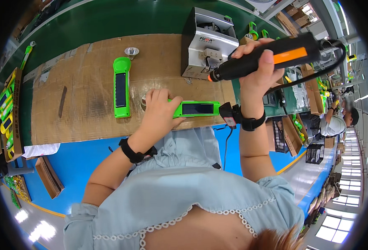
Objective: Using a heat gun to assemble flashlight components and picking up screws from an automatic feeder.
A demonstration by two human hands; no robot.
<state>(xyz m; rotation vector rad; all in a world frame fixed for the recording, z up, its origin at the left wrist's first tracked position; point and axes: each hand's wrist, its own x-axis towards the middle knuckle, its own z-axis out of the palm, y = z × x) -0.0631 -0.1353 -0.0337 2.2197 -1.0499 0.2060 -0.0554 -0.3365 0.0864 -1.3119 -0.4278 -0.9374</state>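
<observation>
Steadied the green flashlight [197, 108] at the surface's [88, 112] near edge in the left grip [161, 109], clasping the tilted electric screwdriver [271, 57] in the right grip [257, 68], probably best squared before contact.

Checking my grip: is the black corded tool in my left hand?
No, your right hand grips the black corded tool; your left hand holds a green casing.

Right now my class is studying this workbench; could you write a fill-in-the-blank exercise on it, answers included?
The right hand holds a black tool with a stripe coloured ____.
The left hand holds a green lamp lying on a sheet of ____.
The bands on both wrists are ____.

Missing words: orange; cardboard; black.
</observation>
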